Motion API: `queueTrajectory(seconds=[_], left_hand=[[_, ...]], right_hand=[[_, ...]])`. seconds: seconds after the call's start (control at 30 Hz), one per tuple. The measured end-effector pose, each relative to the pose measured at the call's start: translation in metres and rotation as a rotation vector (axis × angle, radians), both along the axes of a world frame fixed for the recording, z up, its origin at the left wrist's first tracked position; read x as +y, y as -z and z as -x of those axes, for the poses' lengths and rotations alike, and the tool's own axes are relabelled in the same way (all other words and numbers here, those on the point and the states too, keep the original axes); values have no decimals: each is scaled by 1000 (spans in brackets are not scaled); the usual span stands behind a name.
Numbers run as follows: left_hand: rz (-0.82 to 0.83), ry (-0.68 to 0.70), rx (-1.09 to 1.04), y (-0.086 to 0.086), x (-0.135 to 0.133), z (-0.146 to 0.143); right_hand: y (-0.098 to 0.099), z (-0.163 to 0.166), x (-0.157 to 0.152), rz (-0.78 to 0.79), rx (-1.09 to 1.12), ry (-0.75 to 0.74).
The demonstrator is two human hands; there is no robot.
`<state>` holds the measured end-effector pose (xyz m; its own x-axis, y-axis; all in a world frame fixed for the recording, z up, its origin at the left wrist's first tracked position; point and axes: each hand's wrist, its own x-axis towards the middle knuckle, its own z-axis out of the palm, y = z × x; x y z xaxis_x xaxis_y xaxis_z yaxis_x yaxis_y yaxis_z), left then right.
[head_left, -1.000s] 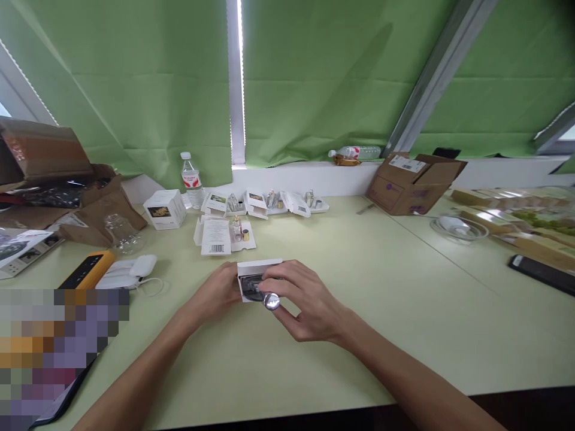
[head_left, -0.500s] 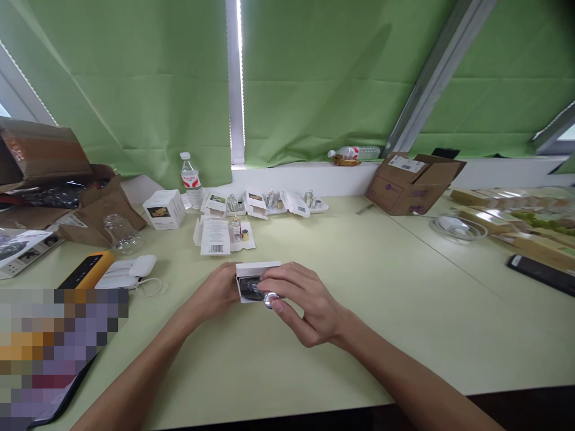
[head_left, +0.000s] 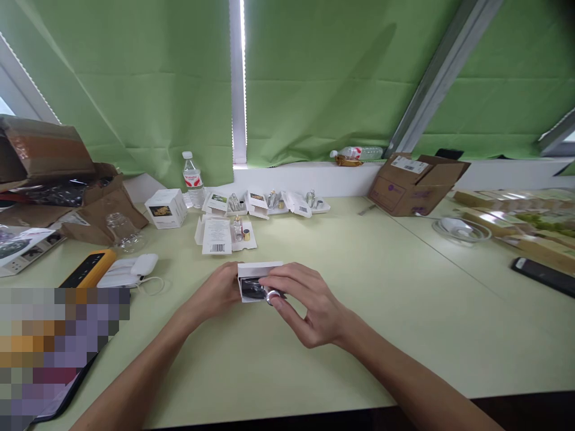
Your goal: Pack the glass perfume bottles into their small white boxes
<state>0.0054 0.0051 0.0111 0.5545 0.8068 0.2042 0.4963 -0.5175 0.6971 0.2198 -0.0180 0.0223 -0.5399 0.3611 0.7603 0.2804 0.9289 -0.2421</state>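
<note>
My left hand [head_left: 216, 294] grips the left side of a small white open box [head_left: 258, 276] lying on the pale green table [head_left: 359, 287]. My right hand [head_left: 302, 302] pinches a shiny silver cap [head_left: 272, 296] of a small dark bottle at the box's open front. The bottle lies in the box, mostly hidden by my fingers. Just behind, another opened white box with a barcode [head_left: 217, 236] holds a small bottle with a gold cap [head_left: 238, 228].
A row of opened white boxes with small bottles [head_left: 269, 202] lines the back, beside a water bottle [head_left: 193, 180] and a white cube box [head_left: 165, 209]. A cardboard box [head_left: 415, 182] sits back right, a black phone [head_left: 543, 275] far right, a yellow-black device [head_left: 87, 269] and white charger [head_left: 135, 268] left.
My right hand has pushed the silver-capped bottle a little further into the white box. My left hand keeps its hold on the box.
</note>
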Motion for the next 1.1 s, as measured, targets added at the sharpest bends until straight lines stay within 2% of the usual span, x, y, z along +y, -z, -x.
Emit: queueTrajectory(seconds=[0.37, 0.9, 1.1], left_hand=[[30, 4, -10, -2, -1, 0], [11, -3, 3, -2, 0, 1], [4, 4, 7, -1, 1, 1]], right_hand=[[-4, 2, -2, 75, 12, -43], [0, 3, -1, 123, -4, -9], [3, 3, 2, 93, 0, -24]])
